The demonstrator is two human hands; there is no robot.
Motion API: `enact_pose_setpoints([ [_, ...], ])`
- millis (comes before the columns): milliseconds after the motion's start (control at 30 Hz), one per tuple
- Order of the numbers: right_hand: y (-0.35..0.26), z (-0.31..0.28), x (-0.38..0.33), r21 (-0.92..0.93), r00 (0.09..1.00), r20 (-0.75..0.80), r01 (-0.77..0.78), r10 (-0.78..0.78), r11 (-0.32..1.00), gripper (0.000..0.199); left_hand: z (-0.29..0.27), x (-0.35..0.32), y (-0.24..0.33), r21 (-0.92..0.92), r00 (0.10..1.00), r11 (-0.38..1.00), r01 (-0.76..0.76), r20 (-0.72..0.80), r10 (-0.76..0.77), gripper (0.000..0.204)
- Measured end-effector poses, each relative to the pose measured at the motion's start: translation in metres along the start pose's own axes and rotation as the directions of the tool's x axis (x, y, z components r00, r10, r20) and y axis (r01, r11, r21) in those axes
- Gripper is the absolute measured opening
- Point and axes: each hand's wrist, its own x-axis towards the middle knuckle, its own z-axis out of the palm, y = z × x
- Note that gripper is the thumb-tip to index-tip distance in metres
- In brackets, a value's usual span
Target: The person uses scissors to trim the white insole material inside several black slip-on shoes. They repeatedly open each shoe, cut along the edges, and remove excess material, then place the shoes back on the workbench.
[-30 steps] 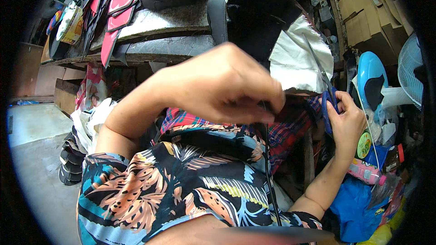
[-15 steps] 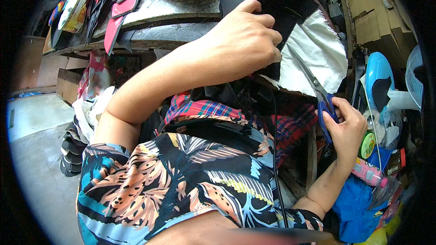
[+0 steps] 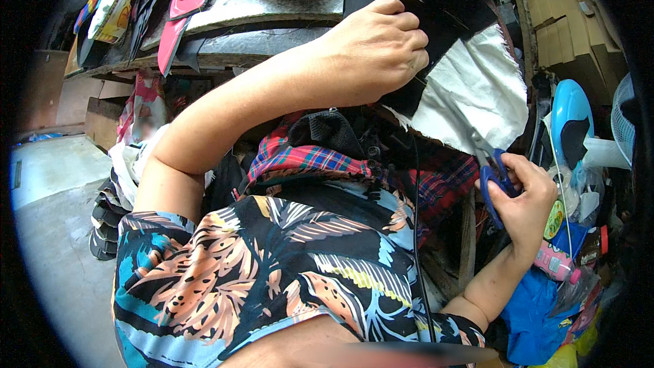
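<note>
My left hand (image 3: 381, 51) is closed, its fingers curled down on a piece of black sheet material (image 3: 449, 10) at the edge of the bench. A white cloth (image 3: 473, 88) with a frayed edge spreads out to the right of that hand, next to the black material. Scissors (image 3: 485, 148) with dark blue handles are in my right hand (image 3: 533, 197), fingers and thumb around the handles. Their blades point up and left over the white cloth; the tips are blurred. How my left fingertips grip the material is hidden behind the hand.
Pink and black cut pieces (image 3: 194, 7) lie on the worn bench (image 3: 272, 48) at the far left. Red plaid cloth (image 3: 300, 155) hangs before me. At the right are a pink bottle (image 3: 553, 260), a blue plastic bag (image 3: 531, 313), a fan (image 3: 623, 116) and brown cardboard (image 3: 569, 27).
My left hand and the black material with the white cloth have shifted slightly right. My right hand with the scissors has moved a little right and down.
</note>
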Motion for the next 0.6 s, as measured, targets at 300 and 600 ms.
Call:
enact_pose_setpoints([
  [300,-0.028,0.007,0.023,-0.227,0.979,0.072,0.202,-0.191,0.953,0.036,-0.001,0.001,0.001,0.007,1.0,1.0,0.004,0.0,-0.004,0.021],
  [600,-0.029,0.004,0.024,-0.234,0.979,0.067,0.201,-0.19,0.951,0.032,-0.027,-0.01,0.004,0.053,0.979,0.982,0.181,0.081,-0.185,0.018],
])
